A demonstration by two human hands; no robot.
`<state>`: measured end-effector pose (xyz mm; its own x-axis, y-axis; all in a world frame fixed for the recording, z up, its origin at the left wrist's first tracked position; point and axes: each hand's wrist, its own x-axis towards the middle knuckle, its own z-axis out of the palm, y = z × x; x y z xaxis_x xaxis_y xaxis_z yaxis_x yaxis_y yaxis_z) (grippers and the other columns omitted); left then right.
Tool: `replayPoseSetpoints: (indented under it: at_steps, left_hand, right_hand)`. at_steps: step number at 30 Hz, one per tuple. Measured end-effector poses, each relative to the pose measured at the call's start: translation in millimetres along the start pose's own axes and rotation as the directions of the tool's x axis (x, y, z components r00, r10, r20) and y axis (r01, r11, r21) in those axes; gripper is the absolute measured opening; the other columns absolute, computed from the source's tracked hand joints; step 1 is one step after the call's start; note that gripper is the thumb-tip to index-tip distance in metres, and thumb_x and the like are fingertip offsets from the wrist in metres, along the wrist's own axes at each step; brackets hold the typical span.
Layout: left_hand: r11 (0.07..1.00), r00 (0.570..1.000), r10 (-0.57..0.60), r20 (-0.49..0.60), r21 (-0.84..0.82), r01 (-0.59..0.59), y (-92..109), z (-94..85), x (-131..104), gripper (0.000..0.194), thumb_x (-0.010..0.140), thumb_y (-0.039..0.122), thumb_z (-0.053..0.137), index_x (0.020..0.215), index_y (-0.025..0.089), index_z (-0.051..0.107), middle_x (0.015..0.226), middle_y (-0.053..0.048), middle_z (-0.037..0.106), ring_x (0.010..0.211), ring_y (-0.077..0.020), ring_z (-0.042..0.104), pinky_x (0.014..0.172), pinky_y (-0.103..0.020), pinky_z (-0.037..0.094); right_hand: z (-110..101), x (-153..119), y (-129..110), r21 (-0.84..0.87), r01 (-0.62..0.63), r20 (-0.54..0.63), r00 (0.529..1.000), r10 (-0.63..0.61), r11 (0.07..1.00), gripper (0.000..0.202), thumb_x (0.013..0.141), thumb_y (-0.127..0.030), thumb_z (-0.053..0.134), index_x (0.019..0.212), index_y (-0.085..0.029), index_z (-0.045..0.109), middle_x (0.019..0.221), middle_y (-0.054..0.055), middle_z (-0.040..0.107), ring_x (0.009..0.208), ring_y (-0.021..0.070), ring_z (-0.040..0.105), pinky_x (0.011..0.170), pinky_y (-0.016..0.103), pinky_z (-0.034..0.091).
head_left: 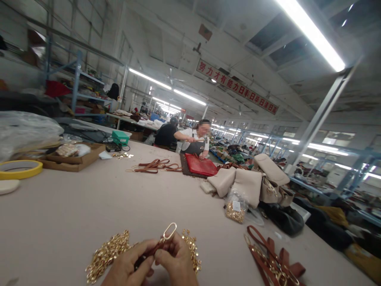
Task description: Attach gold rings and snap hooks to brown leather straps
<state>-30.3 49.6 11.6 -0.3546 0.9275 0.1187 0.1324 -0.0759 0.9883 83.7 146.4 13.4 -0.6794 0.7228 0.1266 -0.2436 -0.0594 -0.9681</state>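
Low in the head view, my left hand and my right hand meet with fingers pinched together. Between them is a brown leather strap, mostly hidden by my fingers. A gold oval ring sticks up from the strap's end, above my right hand. Left of my hands lies a heap of small gold metal pieces; a smaller scatter of gold pieces shows just behind my right hand. Further right rests a pile of brown straps with gold hardware.
Across the table, a person bends over a red leather piece. Beige bags and a plastic bag of gold pieces stand at right. More brown straps, a cardboard tray and yellow tape lie further back.
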Motion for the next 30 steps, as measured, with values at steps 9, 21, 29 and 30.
replayPoseSetpoints:
  at_steps: [9, 21, 29, 30]
  left_hand:
    - [0.926, 0.974, -0.225, -0.037, -0.319, 0.202, 19, -12.3, -2, 0.06, 0.081, 0.04, 0.061, 0.133, 0.012, 0.049, 0.071, 0.0, 0.059, 0.063, -0.0163, 0.061, 0.062, -0.03, 0.056]
    - [0.827, 0.947, -0.315, -0.065, -0.509, 0.24, 22, -15.2, 2, 0.033, 0.075, 0.036, 0.065, 0.098, 0.013, 0.063, 0.078, -0.002, 0.061, 0.055, -0.0098, 0.051, 0.048, -0.02, 0.038]
    - [0.712, 0.952, -0.307, -0.013, -0.666, 0.221, 22, -15.7, -1, 0.034, 0.074, 0.034, 0.068, 0.1, 0.012, 0.065, 0.083, -0.002, 0.057, 0.065, -0.0129, 0.054, 0.065, -0.028, 0.049]
    - [0.735, 0.958, -0.286, -0.005, -0.643, 0.216, 23, -15.8, -1, 0.034, 0.073, 0.032, 0.068, 0.1, 0.012, 0.065, 0.081, -0.002, 0.058, 0.066, -0.0132, 0.054, 0.067, -0.028, 0.048]
  right_hand:
    - [-55, 8, -22, -0.598, -0.034, -0.113, 0.993, -0.042, 0.801, 0.02, 0.075, -0.032, 0.064, 0.086, -0.015, 0.067, 0.072, 0.002, 0.066, 0.064, 0.0143, 0.058, 0.064, 0.028, 0.044]
    - [-43, -4, -28, -0.972, 0.228, 0.222, 0.969, 0.108, -0.047, 0.023, 0.079, -0.01, 0.055, 0.084, -0.024, 0.072, 0.088, 0.002, 0.072, 0.092, 0.0198, 0.057, 0.085, 0.031, 0.035]
    - [-40, -5, -21, -0.955, 0.271, 0.258, 0.959, 0.114, -0.121, 0.023, 0.084, -0.01, 0.053, 0.084, -0.023, 0.072, 0.088, 0.004, 0.072, 0.092, 0.0213, 0.057, 0.086, 0.033, 0.034]
    - [-40, -5, -19, -0.955, 0.272, 0.26, 0.959, 0.109, -0.121, 0.022, 0.085, -0.011, 0.053, 0.085, -0.023, 0.072, 0.088, 0.004, 0.072, 0.091, 0.0212, 0.057, 0.086, 0.033, 0.034]
